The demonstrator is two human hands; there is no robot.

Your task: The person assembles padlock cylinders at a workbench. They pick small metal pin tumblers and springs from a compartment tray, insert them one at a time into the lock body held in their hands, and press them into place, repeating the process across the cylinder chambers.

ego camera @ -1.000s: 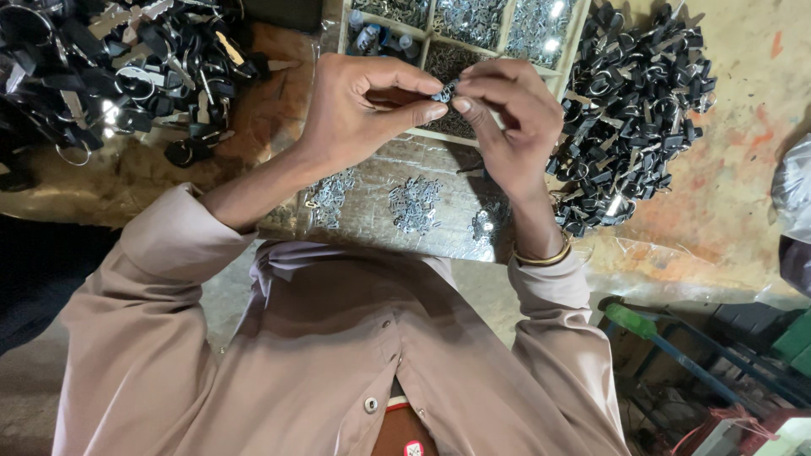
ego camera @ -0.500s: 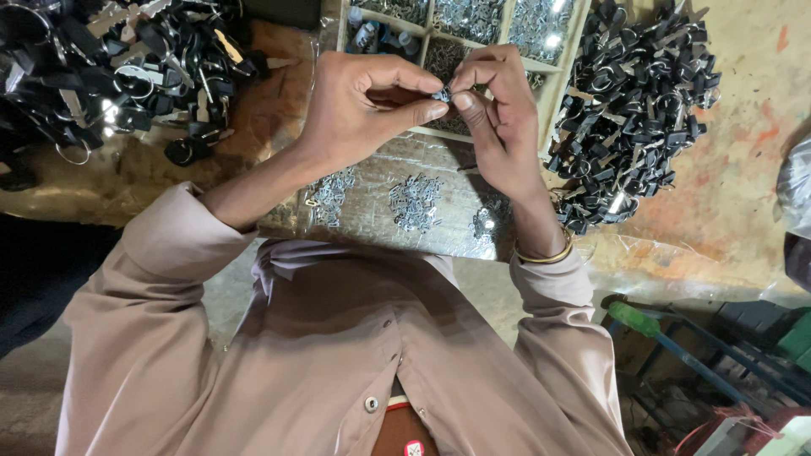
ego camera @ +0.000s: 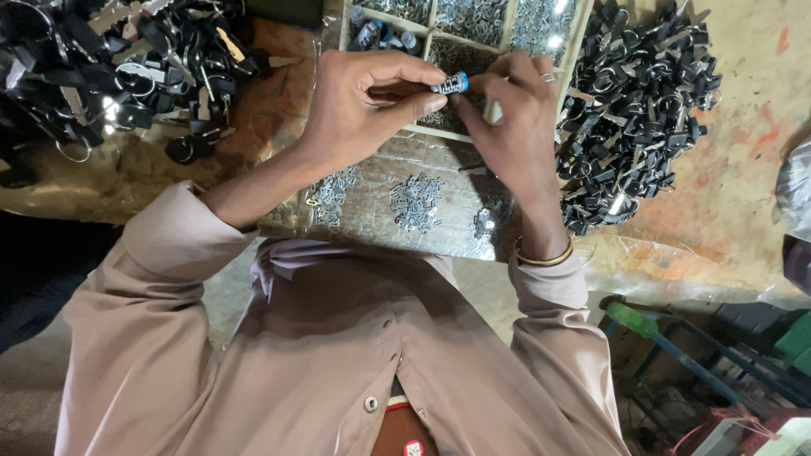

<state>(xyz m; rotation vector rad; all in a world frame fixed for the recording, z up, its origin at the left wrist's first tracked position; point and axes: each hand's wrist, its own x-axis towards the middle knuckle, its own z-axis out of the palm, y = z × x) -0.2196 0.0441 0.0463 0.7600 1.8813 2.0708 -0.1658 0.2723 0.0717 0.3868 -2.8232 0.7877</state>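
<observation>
Closest to you, your buttoned beige shirt (ego camera: 338, 355) fills the lower view, its sleeves pushed back so the cuffs stay out of the work, and a thin gold bangle (ego camera: 545, 256) sits on your right wrist. Beyond that, small heaps of bright metal bits (ego camera: 414, 203) lie spread on the shiny, crinkled sheet covering the desk (ego camera: 279, 110), probably so each kind stays separate and easy to pick. Above them your left hand (ego camera: 363, 105) and right hand (ego camera: 507, 127) meet, the fingers of both pinched onto a small blue-and-dark cylindrical piece (ego camera: 450, 83), held up close for fine work. Farther off, a compartmented tray (ego camera: 507, 34) sorts tiny glinting parts, flanked by two piles of black strap-like pieces with metal rings (ego camera: 634, 93).
</observation>
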